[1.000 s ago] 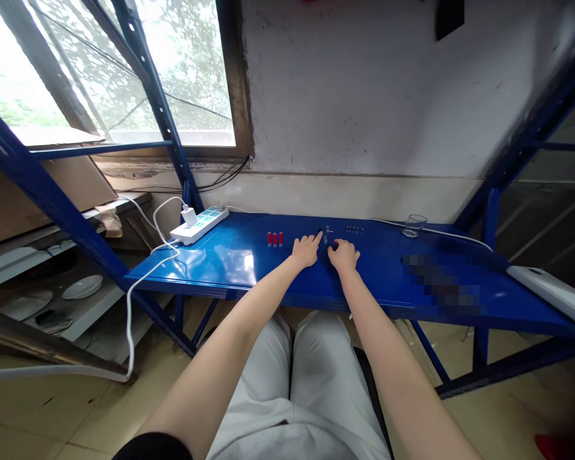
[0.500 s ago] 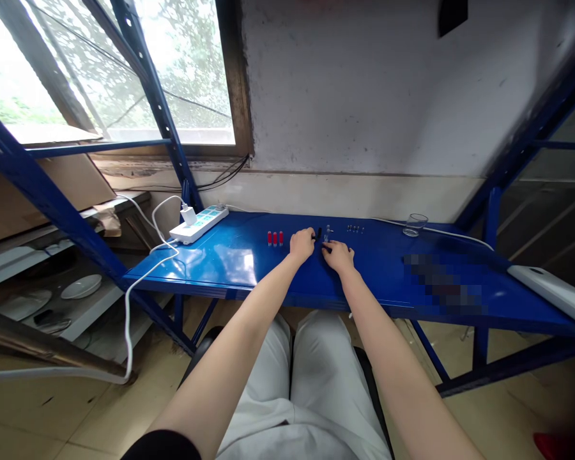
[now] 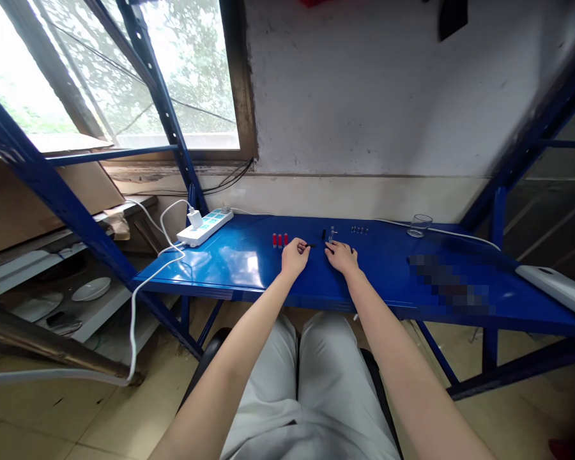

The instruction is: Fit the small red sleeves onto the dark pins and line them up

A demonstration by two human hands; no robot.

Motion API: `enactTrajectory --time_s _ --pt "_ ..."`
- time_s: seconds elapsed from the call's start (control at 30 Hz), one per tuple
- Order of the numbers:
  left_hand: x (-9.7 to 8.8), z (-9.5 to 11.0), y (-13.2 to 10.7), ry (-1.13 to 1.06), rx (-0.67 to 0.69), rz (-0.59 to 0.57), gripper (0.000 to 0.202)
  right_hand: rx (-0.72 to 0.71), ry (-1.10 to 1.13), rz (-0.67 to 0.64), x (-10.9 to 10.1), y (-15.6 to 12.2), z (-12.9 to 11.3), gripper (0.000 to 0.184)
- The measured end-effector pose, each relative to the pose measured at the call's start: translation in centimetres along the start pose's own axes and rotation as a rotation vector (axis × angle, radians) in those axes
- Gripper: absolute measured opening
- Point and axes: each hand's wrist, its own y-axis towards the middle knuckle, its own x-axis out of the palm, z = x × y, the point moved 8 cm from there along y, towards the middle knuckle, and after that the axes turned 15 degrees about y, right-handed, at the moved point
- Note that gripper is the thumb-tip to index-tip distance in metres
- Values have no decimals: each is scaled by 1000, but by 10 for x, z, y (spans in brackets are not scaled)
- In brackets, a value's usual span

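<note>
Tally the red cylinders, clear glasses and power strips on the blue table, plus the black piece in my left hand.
Red cylinders: 3
Clear glass: 1
Power strip: 1
Black piece in the left hand: 1
Total: 6

Window [image 3: 204, 70] at upper left, brown frame, bright daylight, leaves outside. Grey-white wall [image 3: 354, 96] across upper middle, scuffed, paler band along bottom. Blue table [image 3: 378, 275] across center, glare on left part. Blue metal posts [image 3: 160, 92] slanting at both sides. White shelves [image 3: 93, 310] at left. Yellowish tiled floor [image 3: 103, 409] at lower left. Right edge dim.
</note>
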Motion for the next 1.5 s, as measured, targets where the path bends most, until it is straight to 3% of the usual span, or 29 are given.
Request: enactTrajectory --time_s 0.2,0.5,0.63,0.73,1.3,1.5 --pt "-13 -9 -3 -107 -89 67 10 9 8 14 1 3 3 39" --pt "-10 -18 0 -140 -134 71 12 -150 110 150 -17 -6 -16 18" --pt "-9 -20 2 -134 -129 71 12 -291 311 233 -30 -14 -34 15" --pt "-8 -22 2 -145 -144 73 11 -298 520 266 -38 -19 -38 19" --pt "-5 -30 5 -271 -163 119 12 -225 919 123 -22 -9 -31 28" --pt "3 -21 5 -317 -75 24 26 -225 1008 129 -19 -5 -27 32"
